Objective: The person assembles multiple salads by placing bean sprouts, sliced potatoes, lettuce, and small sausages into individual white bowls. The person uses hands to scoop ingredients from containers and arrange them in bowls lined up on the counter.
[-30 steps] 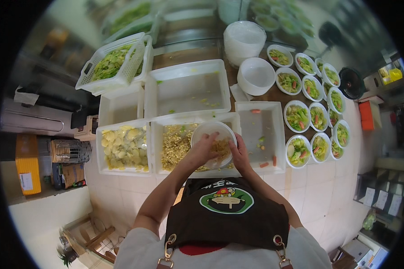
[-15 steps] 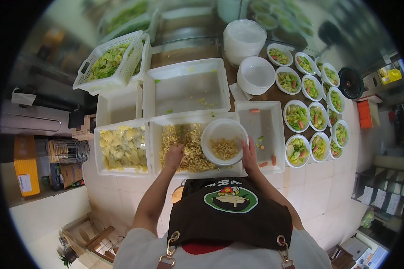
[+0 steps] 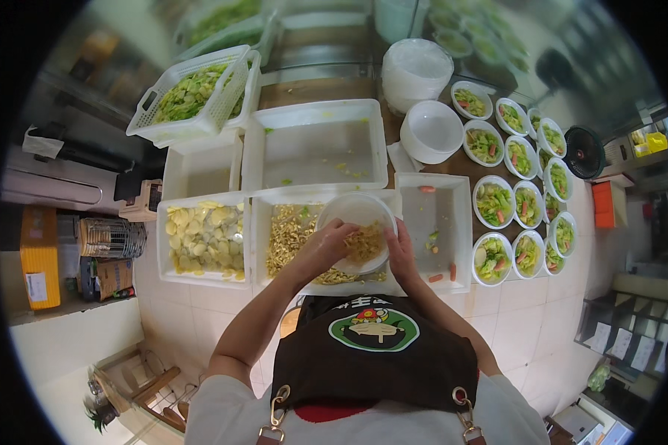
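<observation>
Head cam view, and the quick change is the left hand (image 3: 338,241): half a second ago it was down in the bean sprouts (image 3: 288,236) in their white tub (image 3: 258,248), and now it's over in the white bowl (image 3: 349,206). Its fingers are bunched close together right at the sprout portion (image 3: 365,248) inside, but I honestly can't tell if they're clamped on any of it or just touching. Bowl's scooted a bit left too, so it sits above the right part of that tub rather than hanging past its edge. Right hand (image 3: 402,256) is on the bowl's right side, thumb by the rim and fingers on the outer wall, looks like a proper grip to me. So I'd say the action is at the bowl now instead of the tub, either dropping sprouts in or evening them out, can't call which. Just left of the tub are pale round slices (image 3: 209,236), just right is a tray (image 3: 412,256) with a few sausage pieces (image 3: 435,278), and beyond that a bunch of filled bowls (image 3: 493,204) showing greens and sausage.
</observation>
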A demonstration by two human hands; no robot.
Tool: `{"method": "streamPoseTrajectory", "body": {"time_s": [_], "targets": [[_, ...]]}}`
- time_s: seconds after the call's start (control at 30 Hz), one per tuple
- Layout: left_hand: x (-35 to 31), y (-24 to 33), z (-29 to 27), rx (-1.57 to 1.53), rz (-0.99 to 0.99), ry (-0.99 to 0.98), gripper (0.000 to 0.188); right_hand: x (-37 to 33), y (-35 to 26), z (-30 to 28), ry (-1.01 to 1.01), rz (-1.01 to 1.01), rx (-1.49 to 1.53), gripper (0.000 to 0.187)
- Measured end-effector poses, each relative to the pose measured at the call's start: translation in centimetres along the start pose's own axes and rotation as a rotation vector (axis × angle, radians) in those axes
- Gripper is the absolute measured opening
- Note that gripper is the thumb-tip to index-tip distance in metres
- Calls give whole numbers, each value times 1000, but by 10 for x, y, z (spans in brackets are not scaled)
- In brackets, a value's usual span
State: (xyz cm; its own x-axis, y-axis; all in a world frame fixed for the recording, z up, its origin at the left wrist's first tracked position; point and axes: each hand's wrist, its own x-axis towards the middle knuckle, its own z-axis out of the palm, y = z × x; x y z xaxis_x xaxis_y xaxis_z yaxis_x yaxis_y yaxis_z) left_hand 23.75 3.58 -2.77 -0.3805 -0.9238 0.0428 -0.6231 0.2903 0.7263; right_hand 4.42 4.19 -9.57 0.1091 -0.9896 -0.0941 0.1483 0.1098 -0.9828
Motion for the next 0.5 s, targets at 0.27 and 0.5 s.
{"method": "streamPoseTrajectory", "body": {"time_s": [0.27, 0.5], "targets": [[-31, -46, -41, -570, -431, 360, 9, -1, 18, -11, 170, 83, -19, 36], [-123, -145, 28, 168, -365, 213, 24, -3, 22, -30, 264, 145, -128, 46]]}}
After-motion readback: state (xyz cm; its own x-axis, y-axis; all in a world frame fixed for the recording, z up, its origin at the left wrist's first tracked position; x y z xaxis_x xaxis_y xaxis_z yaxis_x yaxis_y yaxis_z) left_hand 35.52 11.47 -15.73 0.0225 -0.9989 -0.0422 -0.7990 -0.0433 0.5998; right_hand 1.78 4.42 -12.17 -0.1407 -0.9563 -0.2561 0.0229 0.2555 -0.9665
